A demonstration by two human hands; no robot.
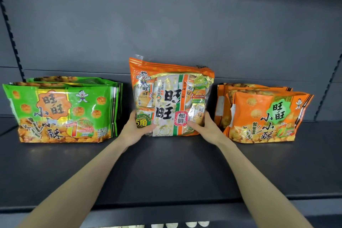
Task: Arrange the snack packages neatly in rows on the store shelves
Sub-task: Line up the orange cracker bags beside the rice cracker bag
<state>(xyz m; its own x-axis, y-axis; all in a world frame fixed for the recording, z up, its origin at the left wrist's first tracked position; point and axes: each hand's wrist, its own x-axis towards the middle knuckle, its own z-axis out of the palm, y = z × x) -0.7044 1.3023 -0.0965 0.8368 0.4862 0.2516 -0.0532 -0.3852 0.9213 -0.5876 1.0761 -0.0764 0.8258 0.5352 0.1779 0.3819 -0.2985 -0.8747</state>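
Two hands — left hand [137, 128], right hand [201, 126] — grip the rice-cracker bag's [171, 96] lower corners, upright mid-shelf [166, 168] between green packs [61, 111] and orange packs [262, 114]. It should be set squarely — face forward, aligned with both rows.

A retail shop is indicated. A dark metal shelf [166, 172] is backed by a plain panel [166, 24]. A slotted upright [11, 33] is fitted at the left edge of the frame and a second upright [331, 83] at the right edge, as on store display units. Identical green packs [61, 113] are lined up front to back at centre left and identical orange packs [268, 116] at centre right, all faced outward as stock.
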